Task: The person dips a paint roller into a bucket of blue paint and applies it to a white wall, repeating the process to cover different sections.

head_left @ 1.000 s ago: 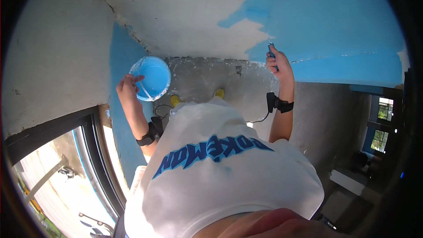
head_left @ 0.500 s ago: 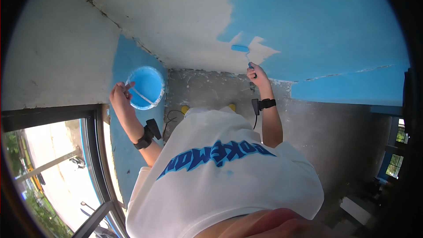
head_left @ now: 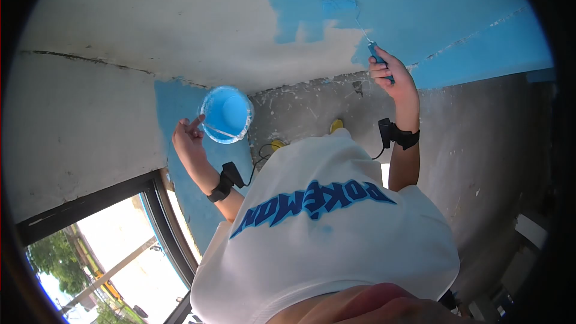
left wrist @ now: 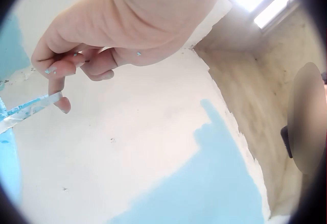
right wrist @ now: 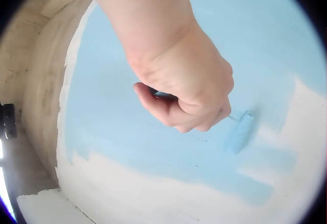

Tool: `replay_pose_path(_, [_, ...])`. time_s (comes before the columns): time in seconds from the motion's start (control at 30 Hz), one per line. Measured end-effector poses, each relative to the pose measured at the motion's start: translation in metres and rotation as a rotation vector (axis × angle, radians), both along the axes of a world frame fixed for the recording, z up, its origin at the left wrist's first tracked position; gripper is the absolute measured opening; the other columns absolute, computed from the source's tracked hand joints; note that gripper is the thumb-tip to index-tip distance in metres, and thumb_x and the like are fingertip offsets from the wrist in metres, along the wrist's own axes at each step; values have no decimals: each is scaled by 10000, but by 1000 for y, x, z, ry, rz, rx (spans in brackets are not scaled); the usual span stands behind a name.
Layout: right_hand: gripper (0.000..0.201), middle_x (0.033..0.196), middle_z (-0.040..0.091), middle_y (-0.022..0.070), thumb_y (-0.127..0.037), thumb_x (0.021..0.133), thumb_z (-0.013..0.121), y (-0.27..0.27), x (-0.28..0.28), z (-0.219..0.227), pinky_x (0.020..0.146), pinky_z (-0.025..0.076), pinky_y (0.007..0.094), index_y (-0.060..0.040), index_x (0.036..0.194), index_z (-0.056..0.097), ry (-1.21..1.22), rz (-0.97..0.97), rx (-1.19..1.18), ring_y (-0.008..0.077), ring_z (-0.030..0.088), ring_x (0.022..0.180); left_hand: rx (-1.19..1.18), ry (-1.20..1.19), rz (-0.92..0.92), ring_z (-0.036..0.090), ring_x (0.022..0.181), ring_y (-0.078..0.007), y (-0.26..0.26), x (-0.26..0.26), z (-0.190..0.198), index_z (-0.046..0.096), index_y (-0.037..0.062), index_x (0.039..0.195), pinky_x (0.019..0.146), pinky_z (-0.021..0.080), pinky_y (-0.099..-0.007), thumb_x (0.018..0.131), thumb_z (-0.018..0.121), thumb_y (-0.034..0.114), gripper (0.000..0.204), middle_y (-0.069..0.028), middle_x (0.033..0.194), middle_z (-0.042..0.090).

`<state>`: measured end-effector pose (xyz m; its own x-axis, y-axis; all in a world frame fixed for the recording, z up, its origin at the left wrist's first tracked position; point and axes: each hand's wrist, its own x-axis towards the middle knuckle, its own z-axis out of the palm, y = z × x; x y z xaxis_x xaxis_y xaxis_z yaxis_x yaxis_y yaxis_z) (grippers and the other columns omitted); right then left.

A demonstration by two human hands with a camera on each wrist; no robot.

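Note:
My right hand [head_left: 393, 75] grips the blue handle [head_left: 373, 53] of a paint roller, fingers curled round it. The roller's blue sleeve [head_left: 340, 5] lies against the painted part of the wall; in the right wrist view the roller [right wrist: 239, 132] shows past the knuckles. On the left, a light blue paint bucket [head_left: 245, 108] with a paint-smeared rim hangs from my left hand [head_left: 189, 138]. In the left wrist view one finger hooks round the bucket's flat carrying strap [left wrist: 30, 110]. Small flecks of blue paint [left wrist: 75, 54] dot the left fingers.
Ahead, the wall is part white [head_left: 198, 18], part fresh blue [head_left: 432, 6], with a ragged lower edge. A side wall with a blue strip [head_left: 174, 105] and a dark-framed window [head_left: 162, 222] stand at left. Grey floor [head_left: 306, 102] lies below, with yellow shoes [head_left: 336, 125].
The roller first came down the wall, then went back up, leaving more blue near the white patch. My left hand keeps hold of the bucket. The head view has turned.

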<state>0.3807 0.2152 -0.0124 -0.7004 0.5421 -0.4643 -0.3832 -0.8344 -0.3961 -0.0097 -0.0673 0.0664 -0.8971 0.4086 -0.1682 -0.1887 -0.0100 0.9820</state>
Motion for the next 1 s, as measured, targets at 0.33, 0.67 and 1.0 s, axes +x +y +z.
replay_pose_path(0.33, [290, 596, 371, -68, -273, 1009, 425, 28, -62, -130, 389, 233, 195, -43, 833, 444, -232, -46, 17, 20, 338, 445, -2, 101, -22, 602, 709, -144, 8, 31, 20, 526, 51, 759, 533, 323, -231, 908, 437, 134, 192, -135, 722, 617])
replay_pose_path(0.67, [278, 603, 392, -59, -282, 996, 452, 32, -63, -177, 413, 269, 192, -68, 820, 441, -324, 97, 51, 26, 361, 467, -67, 63, -9, 655, 788, -178, -24, 6, 13, 518, 71, 742, 515, 307, -235, 916, 430, 137, 206, -75, 669, 572])
replay_pose_path(1.0, [309, 591, 385, -69, -354, 981, 486, -24, -13, -59, 371, 231, 171, -79, 843, 464, -120, 166, 87, -6, 325, 427, -62, 23, 128, 673, 814, -239, -42, -17, -2, 517, 50, 746, 491, 298, -234, 923, 440, 142, 214, -95, 608, 546])
